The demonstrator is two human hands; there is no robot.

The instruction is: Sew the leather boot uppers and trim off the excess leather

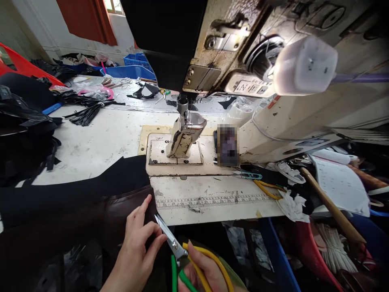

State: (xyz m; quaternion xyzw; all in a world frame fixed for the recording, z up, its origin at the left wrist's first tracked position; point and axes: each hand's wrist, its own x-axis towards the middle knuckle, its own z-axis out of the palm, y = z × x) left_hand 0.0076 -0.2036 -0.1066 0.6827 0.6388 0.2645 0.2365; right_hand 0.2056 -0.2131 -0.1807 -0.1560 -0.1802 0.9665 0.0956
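Dark brown leather (121,211) with a black lining (121,172) lies over the table's front left edge. My left hand (138,239) rests at its right end, index finger extended on the leather, thumb and another finger close together near the blades. Scissors (174,245) with yellow and green handles are in my right hand (206,269), its fingers around the handles. Their blades are slightly apart and point up-left at the leather's right edge. Behind stands the sewing machine's post (187,136).
The machine head (231,48) hangs over the table (91,142). Small blue snips (251,175), yellow-handled scissors (269,190) and a wooden stick (331,205) lie right. Black strips (88,111) lie at back left. A red bin (313,247) stands below right.
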